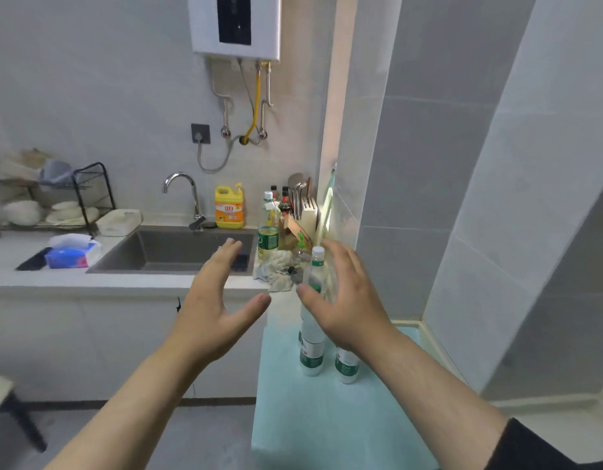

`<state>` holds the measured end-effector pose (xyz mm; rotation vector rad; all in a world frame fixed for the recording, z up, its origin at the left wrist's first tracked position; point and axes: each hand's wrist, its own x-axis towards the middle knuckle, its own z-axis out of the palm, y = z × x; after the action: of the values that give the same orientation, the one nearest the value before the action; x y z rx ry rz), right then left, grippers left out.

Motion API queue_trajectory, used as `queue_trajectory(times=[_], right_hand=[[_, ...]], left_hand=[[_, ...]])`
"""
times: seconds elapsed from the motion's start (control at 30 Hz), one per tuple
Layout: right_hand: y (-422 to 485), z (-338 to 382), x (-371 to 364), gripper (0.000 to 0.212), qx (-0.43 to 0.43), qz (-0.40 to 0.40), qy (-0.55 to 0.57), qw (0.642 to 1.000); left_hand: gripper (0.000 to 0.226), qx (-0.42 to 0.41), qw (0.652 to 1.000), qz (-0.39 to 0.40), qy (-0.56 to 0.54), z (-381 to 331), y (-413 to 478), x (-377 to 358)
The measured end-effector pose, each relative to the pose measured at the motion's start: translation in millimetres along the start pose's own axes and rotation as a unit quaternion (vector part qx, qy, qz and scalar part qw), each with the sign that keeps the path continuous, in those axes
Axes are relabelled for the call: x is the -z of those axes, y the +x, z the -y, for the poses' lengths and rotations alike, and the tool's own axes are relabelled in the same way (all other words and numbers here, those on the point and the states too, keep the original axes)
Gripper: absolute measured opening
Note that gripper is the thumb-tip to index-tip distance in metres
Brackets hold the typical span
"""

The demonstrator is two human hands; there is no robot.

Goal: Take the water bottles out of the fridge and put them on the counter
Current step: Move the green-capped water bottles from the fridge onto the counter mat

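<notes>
Grips spread and empty, my left hand (pixel 215 300) and right hand (pixel 347 300) hover by two clear, green-labelled plastic water bottles (pixel 312 347) upright on the pale-green counter (pixel 327 422).

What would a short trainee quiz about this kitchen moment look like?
1. True or false: the left hand is gripping a bottle.
2. The water bottles stand upright on a surface of which colour? A) teal B) red C) black
3. Fill in: the yellow detergent jug stands at the back edge of the ____.

Key: 1 false, its fingers are spread and hold nothing. 2 A. 3 sink.
</notes>
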<state>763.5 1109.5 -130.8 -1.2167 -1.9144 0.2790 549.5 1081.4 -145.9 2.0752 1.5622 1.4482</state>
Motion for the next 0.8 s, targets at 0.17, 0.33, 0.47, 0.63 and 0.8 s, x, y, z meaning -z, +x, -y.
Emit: queue_trajectory(times=[0.17,0.33,0.47,0.63,0.8], right_hand=[[-4,110,35,0.065,0.096,0.001,0.067,0.993],[-50,199,52,0.063,0.165,0.004,0.189,0.968],[-94,273,50,0.067,0.238,0.042,0.273,0.931],[-160,385,35,0.07,0.311,0.096,0.362,0.874],[-238,510,26,0.073,0.402,0.156,0.425,0.796]], left_hand=[[0.063,-0.002,0.998,-0.061,0.007,-67,-36,122],[0.068,0.033,0.985,-0.145,0.088,-138,-123,240],[0.057,0.049,0.958,-0.217,0.182,-201,-212,315],[0.062,0.083,0.908,-0.29,0.291,-279,-326,397],[0.056,0.136,0.843,-0.375,0.361,-349,-440,475]])
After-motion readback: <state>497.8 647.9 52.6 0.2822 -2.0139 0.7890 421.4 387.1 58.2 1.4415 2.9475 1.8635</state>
